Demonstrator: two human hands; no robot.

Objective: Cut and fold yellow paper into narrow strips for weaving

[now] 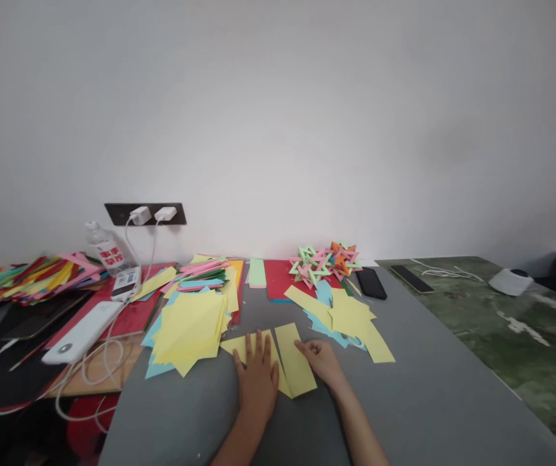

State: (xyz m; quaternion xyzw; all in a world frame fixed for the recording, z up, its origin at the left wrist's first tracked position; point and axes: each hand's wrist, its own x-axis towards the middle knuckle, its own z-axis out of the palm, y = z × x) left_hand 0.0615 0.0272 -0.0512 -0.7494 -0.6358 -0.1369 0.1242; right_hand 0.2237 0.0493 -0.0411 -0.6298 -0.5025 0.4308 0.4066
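While the left hand lies flat, fingers spread, on yellow paper at the near middle of the table, the right hand closes its fingers on the paper's right edge

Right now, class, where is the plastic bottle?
In the head view, the bottle is at the left, beneath the left end of the black socket panel, beside the colourful paper strips.

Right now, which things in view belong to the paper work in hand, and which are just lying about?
Belongs:
yellow paper touched by the left hand and right hand
probably the yellow stack

Lying about, it seems:
bottle
black phone
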